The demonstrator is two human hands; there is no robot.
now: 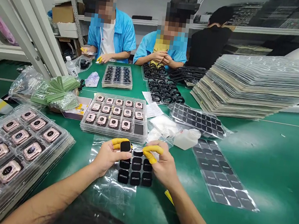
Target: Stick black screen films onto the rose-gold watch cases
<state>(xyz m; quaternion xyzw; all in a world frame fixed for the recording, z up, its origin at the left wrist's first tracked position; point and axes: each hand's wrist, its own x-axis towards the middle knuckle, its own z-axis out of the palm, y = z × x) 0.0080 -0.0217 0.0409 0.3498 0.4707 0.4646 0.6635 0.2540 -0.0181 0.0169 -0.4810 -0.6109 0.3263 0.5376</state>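
My left hand [108, 156], with a yellow finger cot, grips a square smartwatch body [125, 146], its black screen facing up. My right hand [162, 161] wears yellow finger cots and pinches the edge of a black square film [138, 153], which looks slightly lifted. Below both hands lies a sheet of black square screen films [135, 178] with pale lettering. Clear plastic [108, 191] lies under and beside this sheet.
Trays of pink smartwatches stand ahead [113, 133] and at left [62, 145]. More film sheets [222, 183] and a white bottle [186, 139] are at right. Green straps [62, 93], a tall tray stack [249, 91] and black straps [159, 86] sit farther off. Co-workers [123, 33] sit opposite.
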